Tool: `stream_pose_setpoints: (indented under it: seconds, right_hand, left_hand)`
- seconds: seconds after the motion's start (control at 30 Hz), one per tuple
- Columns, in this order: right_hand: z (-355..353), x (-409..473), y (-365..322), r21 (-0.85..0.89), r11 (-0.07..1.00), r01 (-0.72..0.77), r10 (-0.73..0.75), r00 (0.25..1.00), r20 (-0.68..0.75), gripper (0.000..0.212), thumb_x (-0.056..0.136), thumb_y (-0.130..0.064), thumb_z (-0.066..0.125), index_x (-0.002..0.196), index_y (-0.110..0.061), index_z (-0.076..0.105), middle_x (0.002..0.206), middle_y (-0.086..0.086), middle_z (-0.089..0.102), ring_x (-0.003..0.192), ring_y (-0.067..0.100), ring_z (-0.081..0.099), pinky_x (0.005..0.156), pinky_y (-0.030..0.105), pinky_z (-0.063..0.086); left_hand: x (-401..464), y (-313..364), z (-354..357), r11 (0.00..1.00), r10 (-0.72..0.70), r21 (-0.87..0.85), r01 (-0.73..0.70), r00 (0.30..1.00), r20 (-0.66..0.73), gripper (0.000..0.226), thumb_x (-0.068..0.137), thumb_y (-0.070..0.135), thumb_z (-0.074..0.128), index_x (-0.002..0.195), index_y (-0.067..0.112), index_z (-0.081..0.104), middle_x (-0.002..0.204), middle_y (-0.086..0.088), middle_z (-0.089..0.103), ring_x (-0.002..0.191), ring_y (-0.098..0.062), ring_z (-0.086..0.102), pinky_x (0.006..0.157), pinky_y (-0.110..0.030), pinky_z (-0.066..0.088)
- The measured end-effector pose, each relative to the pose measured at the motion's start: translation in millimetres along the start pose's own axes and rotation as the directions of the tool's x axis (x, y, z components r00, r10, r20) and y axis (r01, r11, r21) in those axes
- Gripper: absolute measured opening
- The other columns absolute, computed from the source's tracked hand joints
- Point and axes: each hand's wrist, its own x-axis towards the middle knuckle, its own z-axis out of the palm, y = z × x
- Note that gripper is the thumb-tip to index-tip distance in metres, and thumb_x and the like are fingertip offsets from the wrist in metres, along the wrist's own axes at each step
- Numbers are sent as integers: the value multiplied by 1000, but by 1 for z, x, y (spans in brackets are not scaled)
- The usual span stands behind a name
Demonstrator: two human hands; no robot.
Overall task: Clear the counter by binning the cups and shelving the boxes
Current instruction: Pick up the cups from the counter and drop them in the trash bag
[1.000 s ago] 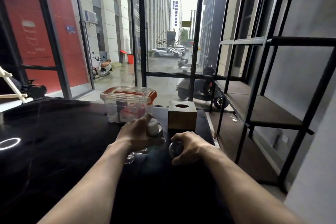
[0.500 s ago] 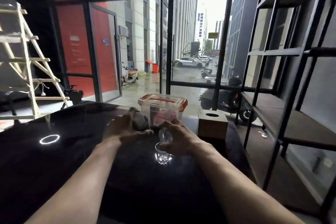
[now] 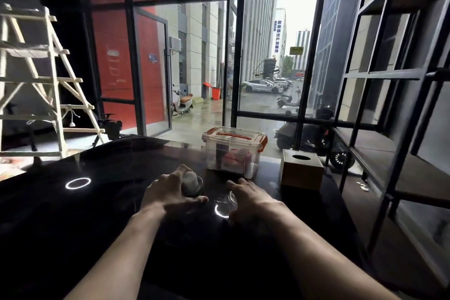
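Observation:
On the black counter (image 3: pixel 97 214) my left hand (image 3: pixel 168 190) is closed around a clear glass cup (image 3: pixel 192 184) with something pale inside it. Just to its right my right hand (image 3: pixel 253 200) curls over a second clear glass cup (image 3: pixel 225 204) that stands on the counter; whether the fingers grip it is hard to tell. Behind both hands stands a clear plastic storage box (image 3: pixel 233 151) with an orange handle and latches. To the right of it sits a brown cardboard tissue box (image 3: pixel 302 169) with an oval hole on top.
A black metal shelving unit (image 3: pixel 389 129) runs along the right wall, its shelves bare. A white wooden ladder (image 3: pixel 48 80) leans at the far left. Glass windows and a door (image 3: pixel 153 73) face the street behind the counter.
The view has tilted up and shifted. My left hand keeps its cup. My right hand has come down over the second glass cup on the counter.

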Motion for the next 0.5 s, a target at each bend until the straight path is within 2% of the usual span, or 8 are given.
stream_pose_setpoints:
  seconds: [0.1, 0.2, 0.37, 0.5]
  right_hand:
    - [2, -1, 4, 42, 999, -1, 1, 1000, -6, 65, 78, -26, 78, 135, -32, 46, 120, 6, 52, 114, 31, 57, 89, 42, 51]
    - [4, -5, 8, 68, 998, -3, 7, 999, -54, 47, 85, -29, 72, 126, -31, 50, 120, 7, 55, 111, 32, 59, 85, 41, 49]
    - [-16, -19, 22, 17, 999, -28, 31, 986, -163, 62, 79, -28, 78, 134, -35, 48, 131, 6, 54, 117, 32, 58, 93, 47, 54]
    - [-40, -45, 53, 7, 994, -108, 105, 954, -282, 59, 83, -30, 73, 136, -36, 48, 134, 7, 53, 123, 32, 56, 92, 41, 48]
  left_hand:
    - [-2, 3, 6, 1000, 1, -16, -1, 1000, 12, 70, 56, 69, 84, 111, 38, 55, 105, 4, 75, 98, -23, 72, 82, -31, 53]
    - [-2, 5, 12, 999, 16, -34, -15, 1000, 15, 69, 52, 71, 81, 107, 39, 54, 101, 7, 75, 95, -21, 72, 81, -32, 54]
    - [4, 18, 14, 998, 53, -45, -53, 999, 9, 67, 58, 68, 82, 111, 39, 55, 103, 6, 74, 91, -19, 69, 78, -31, 49]
    - [11, 48, 21, 990, 115, -83, -113, 993, 26, 69, 57, 68, 82, 114, 39, 54, 107, 3, 75, 97, -25, 72, 83, -33, 53]
